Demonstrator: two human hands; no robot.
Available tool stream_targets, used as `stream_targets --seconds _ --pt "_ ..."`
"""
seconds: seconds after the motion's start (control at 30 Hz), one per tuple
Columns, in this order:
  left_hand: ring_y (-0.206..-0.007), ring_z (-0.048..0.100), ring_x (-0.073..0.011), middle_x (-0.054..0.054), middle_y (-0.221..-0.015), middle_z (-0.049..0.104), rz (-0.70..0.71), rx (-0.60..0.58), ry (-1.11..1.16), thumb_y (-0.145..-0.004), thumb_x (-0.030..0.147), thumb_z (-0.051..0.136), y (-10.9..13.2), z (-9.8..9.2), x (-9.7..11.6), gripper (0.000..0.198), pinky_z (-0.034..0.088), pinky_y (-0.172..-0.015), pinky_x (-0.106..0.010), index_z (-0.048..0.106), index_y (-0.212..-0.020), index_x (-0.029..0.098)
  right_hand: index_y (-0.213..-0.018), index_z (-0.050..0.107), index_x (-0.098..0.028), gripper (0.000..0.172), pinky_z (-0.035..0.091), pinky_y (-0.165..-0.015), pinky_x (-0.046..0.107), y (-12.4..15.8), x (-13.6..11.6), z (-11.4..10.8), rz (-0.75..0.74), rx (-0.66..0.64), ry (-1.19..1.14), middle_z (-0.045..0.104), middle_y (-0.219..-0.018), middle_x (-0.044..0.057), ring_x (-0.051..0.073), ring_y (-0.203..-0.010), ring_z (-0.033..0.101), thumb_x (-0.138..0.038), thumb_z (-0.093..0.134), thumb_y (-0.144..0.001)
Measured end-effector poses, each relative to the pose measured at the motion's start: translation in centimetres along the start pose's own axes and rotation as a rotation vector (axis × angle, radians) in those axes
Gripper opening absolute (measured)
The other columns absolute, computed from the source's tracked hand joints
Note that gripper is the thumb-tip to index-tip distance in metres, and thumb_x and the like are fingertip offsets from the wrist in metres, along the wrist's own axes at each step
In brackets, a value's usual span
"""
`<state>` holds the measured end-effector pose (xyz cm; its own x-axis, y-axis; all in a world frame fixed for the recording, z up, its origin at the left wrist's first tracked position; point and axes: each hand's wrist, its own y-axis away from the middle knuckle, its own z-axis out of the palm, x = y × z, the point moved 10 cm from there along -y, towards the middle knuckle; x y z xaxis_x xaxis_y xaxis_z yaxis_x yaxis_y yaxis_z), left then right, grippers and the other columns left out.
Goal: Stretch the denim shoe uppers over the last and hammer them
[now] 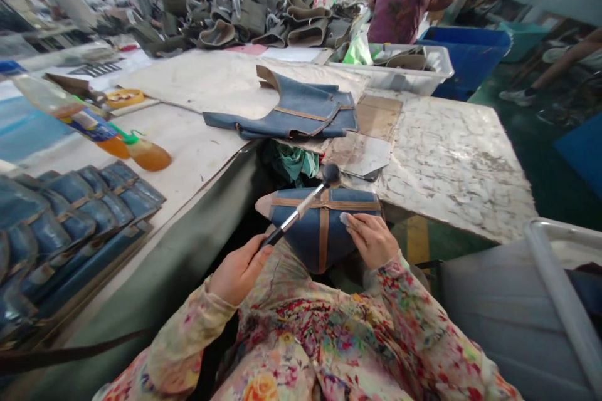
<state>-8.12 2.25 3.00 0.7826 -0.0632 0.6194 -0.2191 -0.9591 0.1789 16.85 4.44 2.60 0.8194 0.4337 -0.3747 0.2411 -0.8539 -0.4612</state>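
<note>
My left hand (241, 270) is closed round the black grip of a hammer (297, 213). Its silver shaft slants up to the right and ends in a round black head. Below the hammer, over my lap, a blue leather piece with crossing tan strips (305, 238) is stretched over a form with a pale tip at its left end. On the right part of this leather rests my right hand (374, 239), its fingers pinched on a small white wad (345, 218) that touches the surface.
Flat blue leather pieces (301, 113) lie on the table ahead. To the left are overlapping blue pieces (94, 207) and a bottle of amber liquid (148, 153). A grey bin (489, 301) stands at my right. Beyond are a white crate (399, 81), a blue bin (465, 44) and several people.
</note>
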Motion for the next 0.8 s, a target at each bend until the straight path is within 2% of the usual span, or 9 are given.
stream_targets --seconds 0.07,0.23,0.3,0.4,0.47,0.53,0.67,0.73,0.8 --pt "-0.061 0.058 -0.0133 -0.001 -0.071 0.061 0.004 0.032 0.017 -0.088 0.044 0.026 -0.1 -0.2 0.1 0.042 0.043 -0.06 -0.022 0.049 -0.11 0.017 -0.111 0.06 -0.021 0.029 0.045 -0.087 0.035 0.0 0.1 0.0 0.011 -0.003 0.001 0.06 -0.101 0.006 0.019 -0.095 0.052 -0.026 0.043 -0.088" --pt "-0.072 0.062 -0.0166 -0.003 -0.079 0.065 -0.019 -0.16 -0.048 -0.087 0.043 0.031 -0.5 3.3 -0.8 0.037 0.044 -0.066 -0.023 0.056 -0.1 0.02 -0.112 0.059 -0.019 0.03 0.044 -0.089 0.033 0.3 0.3 0.5 0.027 -0.036 -0.022 0.059 -0.103 0.006 0.019 -0.097 0.051 -0.025 0.043 -0.088" --pt "-0.079 0.062 -0.0169 -0.003 -0.087 0.065 0.0 -0.106 -0.007 -0.087 0.045 0.03 -1.0 2.9 -0.8 0.04 0.045 -0.071 -0.023 0.055 -0.105 0.021 -0.114 0.057 -0.02 0.031 0.043 -0.089 0.035 0.6 0.8 0.4 0.043 -0.033 -0.042 0.059 -0.105 0.007 0.02 -0.098 0.051 -0.028 0.044 -0.087" --pt "-0.081 0.062 -0.0183 -0.004 -0.092 0.065 -0.088 0.15 0.007 -0.085 0.05 0.03 -1.7 -1.1 -2.3 0.047 0.046 -0.072 -0.025 0.053 -0.111 0.019 -0.118 0.053 -0.019 0.038 0.043 -0.088 0.037 1.0 2.9 -0.6 0.136 0.009 -0.06 0.059 -0.105 0.008 0.021 -0.097 0.052 -0.037 0.047 -0.084" --pt "-0.077 0.062 -0.0197 -0.005 -0.086 0.065 -0.192 0.329 -0.051 -0.084 0.051 0.03 -1.7 -4.9 -4.0 0.05 0.046 -0.07 -0.028 0.052 -0.114 0.017 -0.114 0.054 -0.018 0.043 0.044 -0.085 0.036 1.2 5.5 -1.7 0.256 0.05 -0.057 0.06 -0.101 0.009 0.022 -0.094 0.055 -0.045 0.046 -0.082" --pt "-0.075 0.061 -0.022 -0.008 -0.083 0.065 -0.269 0.453 -0.136 -0.084 0.049 0.031 -1.5 -8.5 -5.5 0.05 0.045 -0.068 -0.031 0.051 -0.116 0.016 -0.104 0.059 -0.018 0.046 0.045 -0.08 0.034 1.4 8.8 -2.6 0.414 0.061 -0.059 0.061 -0.096 0.008 0.022 -0.09 0.057 -0.052 0.045 -0.078" --pt "-0.084 0.06 -0.0299 -0.016 -0.094 0.063 -0.329 0.573 -0.26 -0.082 0.045 0.033 -2.0 -13.9 -8.2 0.05 0.045 -0.071 -0.039 0.052 -0.118 0.016 -0.089 0.064 -0.02 0.048 0.046 -0.071 0.032 2.1 13.5 -1.1 0.716 -0.11 -0.149 0.064 -0.086 0.005 0.023 -0.083 0.059 -0.06 0.046 -0.069" --pt "-0.09 0.059 -0.0321 -0.019 -0.098 0.062 -0.317 0.602 -0.313 -0.081 0.041 0.034 -2.9 -15.3 -9.4 0.051 0.044 -0.074 -0.041 0.051 -0.12 0.013 -0.087 0.065 -0.02 0.048 0.045 -0.07 0.031 2.5 14.2 -0.1 0.797 -0.162 -0.209 0.065 -0.082 0.004 0.024 -0.082 0.06 -0.059 0.047 -0.067" --pt "-0.091 0.058 -0.0318 -0.02 -0.096 0.062 -0.276 0.617 -0.363 -0.08 0.037 0.035 -4.1 -15.9 -10.4 0.051 0.045 -0.077 -0.041 0.052 -0.118 0.008 -0.088 0.065 -0.019 0.049 0.044 -0.072 0.032 2.6 14.1 0.3 0.817 -0.131 -0.264 0.066 -0.081 0.004 0.024 -0.083 0.06 -0.06 0.047 -0.067"
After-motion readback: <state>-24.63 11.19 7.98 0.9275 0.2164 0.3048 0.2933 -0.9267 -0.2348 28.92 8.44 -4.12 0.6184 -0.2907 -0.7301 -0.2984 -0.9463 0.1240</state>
